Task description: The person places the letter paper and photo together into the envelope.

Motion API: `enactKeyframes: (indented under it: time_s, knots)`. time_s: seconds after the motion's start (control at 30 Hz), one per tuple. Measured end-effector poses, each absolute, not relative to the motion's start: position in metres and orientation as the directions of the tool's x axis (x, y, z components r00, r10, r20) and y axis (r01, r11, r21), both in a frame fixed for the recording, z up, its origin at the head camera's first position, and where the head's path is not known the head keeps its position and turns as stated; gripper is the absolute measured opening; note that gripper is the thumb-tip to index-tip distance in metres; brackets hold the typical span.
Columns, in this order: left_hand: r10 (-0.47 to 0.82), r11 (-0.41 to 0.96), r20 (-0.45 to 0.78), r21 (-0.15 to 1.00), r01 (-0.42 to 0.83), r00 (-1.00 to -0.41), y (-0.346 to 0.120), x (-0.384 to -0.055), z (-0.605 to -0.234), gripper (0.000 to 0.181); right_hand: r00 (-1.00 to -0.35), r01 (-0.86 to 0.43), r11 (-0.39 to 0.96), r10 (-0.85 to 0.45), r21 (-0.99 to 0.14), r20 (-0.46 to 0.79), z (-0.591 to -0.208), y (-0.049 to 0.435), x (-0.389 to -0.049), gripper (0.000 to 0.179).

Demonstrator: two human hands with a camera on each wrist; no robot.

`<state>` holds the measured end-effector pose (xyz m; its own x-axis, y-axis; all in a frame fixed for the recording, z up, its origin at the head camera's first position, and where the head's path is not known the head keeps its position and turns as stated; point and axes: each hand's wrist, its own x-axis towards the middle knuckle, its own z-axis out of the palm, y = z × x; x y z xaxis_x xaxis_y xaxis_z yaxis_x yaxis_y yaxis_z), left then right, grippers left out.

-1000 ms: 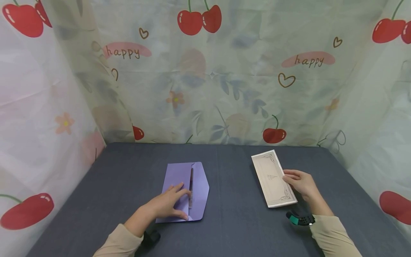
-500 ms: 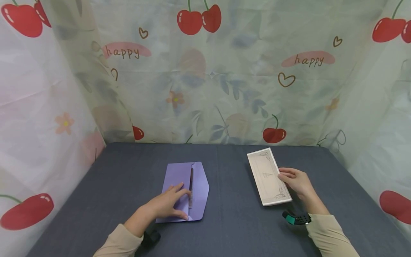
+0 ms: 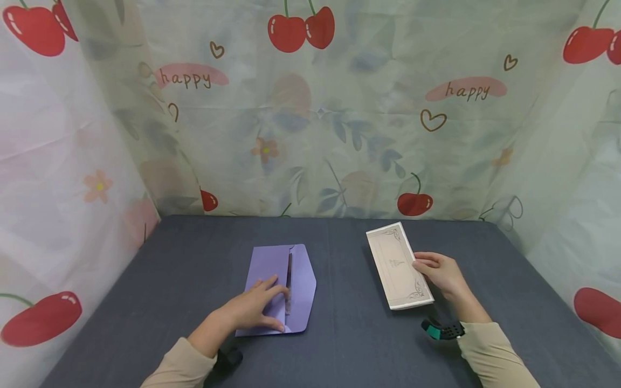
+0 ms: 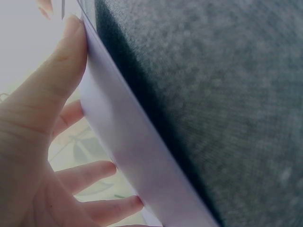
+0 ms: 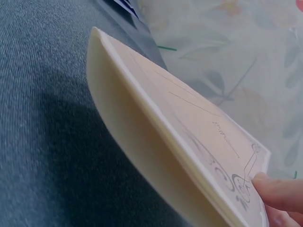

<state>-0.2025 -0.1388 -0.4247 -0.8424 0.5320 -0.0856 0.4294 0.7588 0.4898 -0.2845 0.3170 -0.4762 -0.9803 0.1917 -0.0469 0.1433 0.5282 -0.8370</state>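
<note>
A purple envelope (image 3: 266, 261) lies left of centre on the table, its pointed flap (image 3: 304, 291) unfolded to the right. A dark-edged insert (image 3: 290, 269) shows in its slot. My left hand (image 3: 251, 310) rests on the envelope with fingers spread, thumb near the front edge; in the left wrist view the fingertips touch the pale envelope side (image 4: 111, 118). On the right, my right hand (image 3: 445, 276) pinches a cream folded card (image 3: 398, 264) with scroll corners by its right edge. The right wrist view shows the card tilted, its lower leaf (image 5: 118, 123) sagging away from the printed one.
A dark grey cloth (image 3: 335, 345) covers the table. Behind and at both sides hangs a pale curtain (image 3: 320, 134) printed with cherries and "happy". A black and green band (image 3: 441, 330) juts from the right wrist, and a black device (image 3: 230, 358) sits under the left.
My right hand has carried the folded card a short way left, toward the envelope. My left hand and the envelope have stayed where they were.
</note>
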Motion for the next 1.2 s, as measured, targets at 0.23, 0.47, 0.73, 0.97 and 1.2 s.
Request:
enactKeyframes:
  time_s: [0.23, 0.47, 0.73, 0.97, 1.2]
  knots:
    - [0.535, 0.759, -0.087, 0.486, 0.433, -0.840, -0.139, -0.204, -0.425, 0.060, -0.980, 0.142, 0.530, 0.192, -0.836, -0.045, -0.477, 0.310, -0.287, 0.051]
    - [0.537, 0.759, -0.085, 0.484, 0.436, -0.840, -0.139, -0.205, -0.425, 0.060, -0.983, 0.141, 0.486, 0.175, -0.862, -0.062, -0.473, 0.299, -0.290, 0.046]
    - [0.540, 0.758, -0.086, 0.483, 0.439, -0.837, -0.139, -0.205, -0.425, 0.059, -0.984, 0.139, 0.494, 0.167, -0.858, -0.063, -0.474, 0.293, -0.289, 0.045]
    - [0.538, 0.760, -0.089, 0.481, 0.437, -0.838, -0.139, -0.204, -0.426, 0.060, -0.988, 0.129, 0.465, 0.139, -0.876, -0.072, -0.465, 0.286, -0.282, 0.047]
    - [0.536, 0.761, -0.094, 0.484, 0.432, -0.839, -0.139, -0.203, -0.425, 0.060, -0.988, 0.139, 0.443, 0.120, -0.886, -0.096, -0.431, 0.260, -0.255, 0.049]
